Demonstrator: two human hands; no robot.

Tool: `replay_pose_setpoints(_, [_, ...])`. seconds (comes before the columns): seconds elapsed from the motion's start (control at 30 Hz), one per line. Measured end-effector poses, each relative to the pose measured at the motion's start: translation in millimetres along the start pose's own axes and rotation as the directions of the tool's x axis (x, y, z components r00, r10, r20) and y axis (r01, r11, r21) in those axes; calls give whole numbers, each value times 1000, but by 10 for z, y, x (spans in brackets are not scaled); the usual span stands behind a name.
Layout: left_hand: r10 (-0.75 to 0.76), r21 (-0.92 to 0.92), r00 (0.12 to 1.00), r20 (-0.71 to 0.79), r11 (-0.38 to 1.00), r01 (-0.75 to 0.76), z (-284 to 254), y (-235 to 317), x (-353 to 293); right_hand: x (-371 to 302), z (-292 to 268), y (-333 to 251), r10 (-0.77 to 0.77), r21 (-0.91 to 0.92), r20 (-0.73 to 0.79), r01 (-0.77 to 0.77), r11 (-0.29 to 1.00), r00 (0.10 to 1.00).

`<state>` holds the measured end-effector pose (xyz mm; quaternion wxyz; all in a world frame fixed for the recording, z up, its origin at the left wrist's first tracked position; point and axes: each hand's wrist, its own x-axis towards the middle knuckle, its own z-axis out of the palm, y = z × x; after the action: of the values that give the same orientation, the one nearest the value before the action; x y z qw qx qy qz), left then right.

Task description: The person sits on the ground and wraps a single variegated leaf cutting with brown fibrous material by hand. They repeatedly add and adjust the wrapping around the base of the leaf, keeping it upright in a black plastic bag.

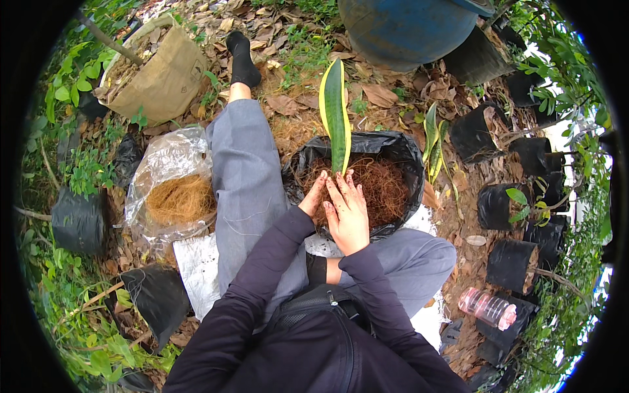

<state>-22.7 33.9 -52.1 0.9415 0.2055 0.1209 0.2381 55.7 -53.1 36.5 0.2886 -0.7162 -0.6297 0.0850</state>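
Yel-edged grn leaf (335, 111) in brn fibre (383, 190) w/in blk bag (392, 143).

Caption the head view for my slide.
Left hand and right hand at the base of a yellow-edged leaf in a black bag of brown fibre.

A plastic bottle (487, 308) (pinkish) lies by black bags (506, 263).

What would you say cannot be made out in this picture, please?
- Lower end of the leaf: head view, hidden by the right hand and brown fibre.
- Bottom of the black bag: head view, covered by the fibre.
- Blue container: head view, cut off by the upper edge.
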Motion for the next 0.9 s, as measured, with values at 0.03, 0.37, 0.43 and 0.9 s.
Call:
replay_pose_setpoints(0.03, [10,-10,1000,-12,1000,-10,-21,-10,-3,2,40,2,10,-10,7,-10,1000,1000])
replay_pose_setpoints(0.37, [-24,-2,998,-66,1000,24,-209,-122,35,-49,69,5,65,-47,-19,-66,997,998])
replay_pose_setpoints(0.43, [-39,-61,995,-95,998,33,-226,-113,56,-80,49,33,138,70,-117,-131,989,983])
replay_pose_setpoints(0.9, [45,320,979,-198,947,21,-383,-128,92,115,83,138,228,74,-318,-216,974,920])
